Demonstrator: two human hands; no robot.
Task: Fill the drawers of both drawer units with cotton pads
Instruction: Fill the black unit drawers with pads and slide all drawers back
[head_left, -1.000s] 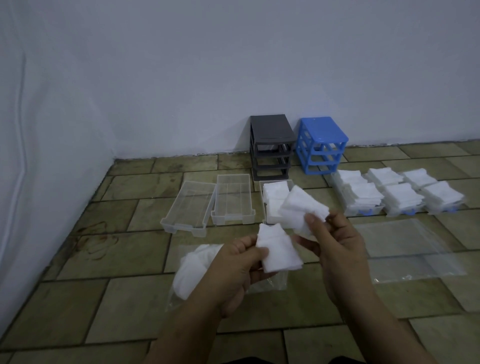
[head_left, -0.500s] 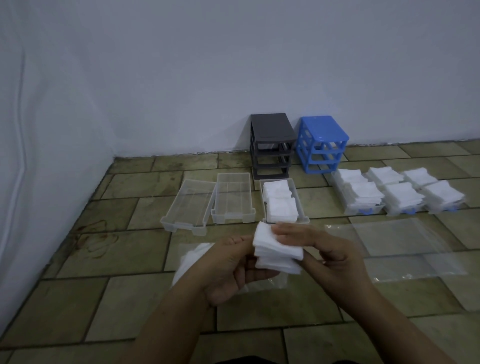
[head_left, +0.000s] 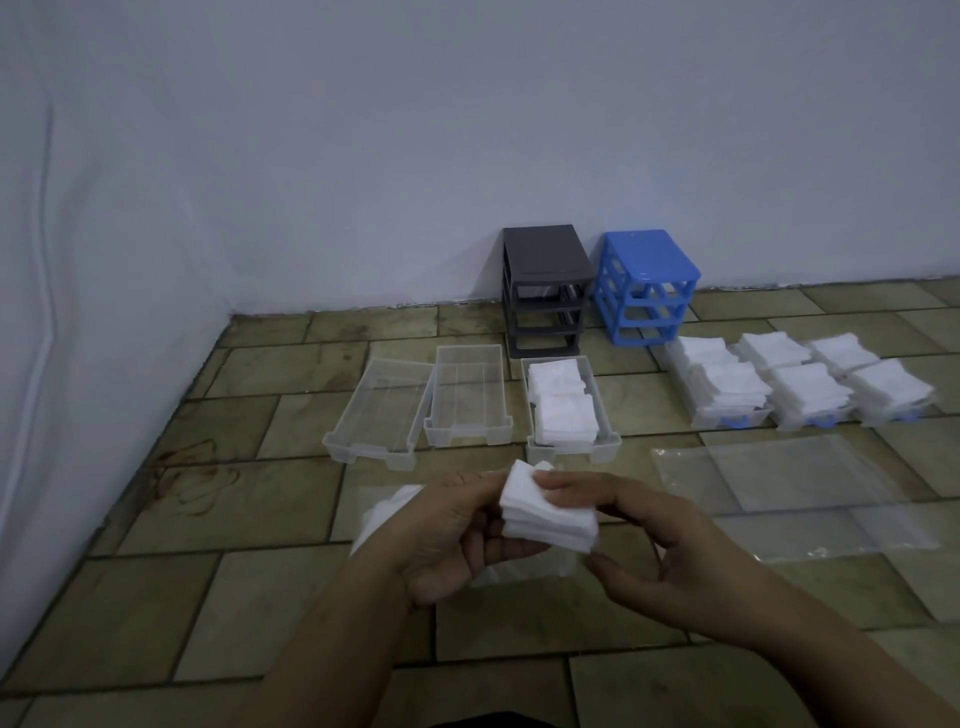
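You have brought 2 separate handfuls of cotton pads together: 1 second ago each hand held its own batch, and now both hands close on 1 squared stack of pads (head_left: 549, 512) held above the floor in front of you. Your left hand (head_left: 451, 535) has its grip curled round the stack's left edge; your right hand (head_left: 657, 551) pinches it, with fingers on top and thumb below. This merged stack appears ready for a drawer, so the loading step can resume. Count the equipment as follows. There are 2 drawer units against the wall: 1 grey unit (head_left: 545, 288) and 1 blue unit (head_left: 647, 286), both frames with no drawers in them. There are 3 clear drawers on the floor near the grey unit: the left drawer (head_left: 375, 415) and middle drawer (head_left: 467, 397) hold nothing, and the right drawer (head_left: 602, 415) holds 2 piles of pads. To the right, 3 blue-handled drawers (head_left: 810, 387) are heaped full. That gives 3 drawers full, 1 part loaded and 2 outstanding. 1 flat clear bag (head_left: 810, 493) lies on the floor at the right, and 1 bag with pads (head_left: 387, 512) lies behind your left hand.
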